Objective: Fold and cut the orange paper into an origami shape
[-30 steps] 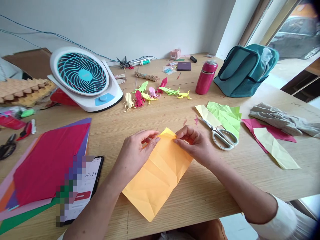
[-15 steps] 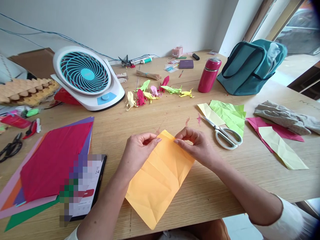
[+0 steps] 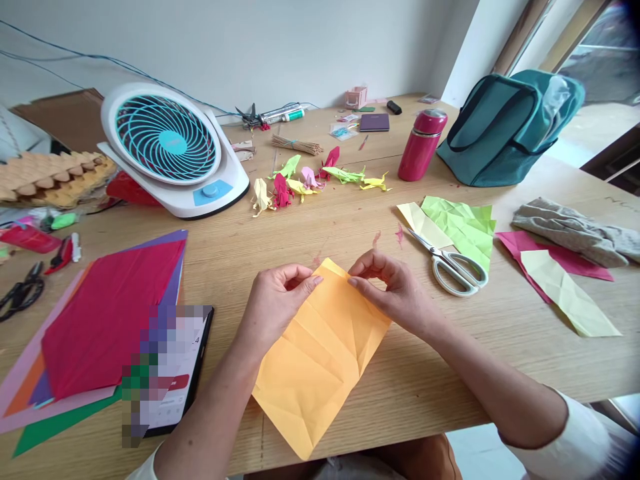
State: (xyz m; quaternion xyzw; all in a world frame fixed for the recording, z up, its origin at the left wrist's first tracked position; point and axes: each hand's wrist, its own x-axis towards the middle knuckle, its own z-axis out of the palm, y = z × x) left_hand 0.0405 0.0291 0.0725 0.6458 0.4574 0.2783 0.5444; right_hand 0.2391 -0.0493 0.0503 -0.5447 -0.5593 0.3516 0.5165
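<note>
Little has moved since the earlier frames: both hands stay pinched at the far end of the orange paper (image 3: 320, 360), and only the view has drifted slightly.

Orange paper: creased sheet lying flat on the counter (image 3: 350, 227), directly before the person, set at an angle. Its near corner overhangs the counter's front edge.

Left hand (image 3: 277, 300): thumb and forefinger closed on the paper's far-left edge. Right hand (image 3: 395, 290): fingers curled, fingertips closed on the far-right edge. Both are grasping the sheet near its far corner.

Just right of the right hand: white-handled scissors (image 3: 455, 267), blades resting on a pale yellow scrap and a crumpled green sheet (image 3: 463, 223). Further right: a pink sheet (image 3: 565, 257) with a pale yellow strip (image 3: 570, 297) across it, and a grey cloth (image 3: 570, 230).

Left of the left hand: a phone (image 3: 175, 373), screen up, overlapping a stack of coloured sheets (image 3: 105, 313) with red on top.

Beyond the paper: a row of small folded paper figures (image 3: 310, 183) and a desk fan (image 3: 170, 150).

Containers: pink flask (image 3: 423, 145), upright and capped, contents not visible. Teal bag (image 3: 505, 127), beside the flask, clear plastic showing at its top; contents cannot be told. Small pink box (image 3: 356, 97) at the far edge, too small to judge.
</note>
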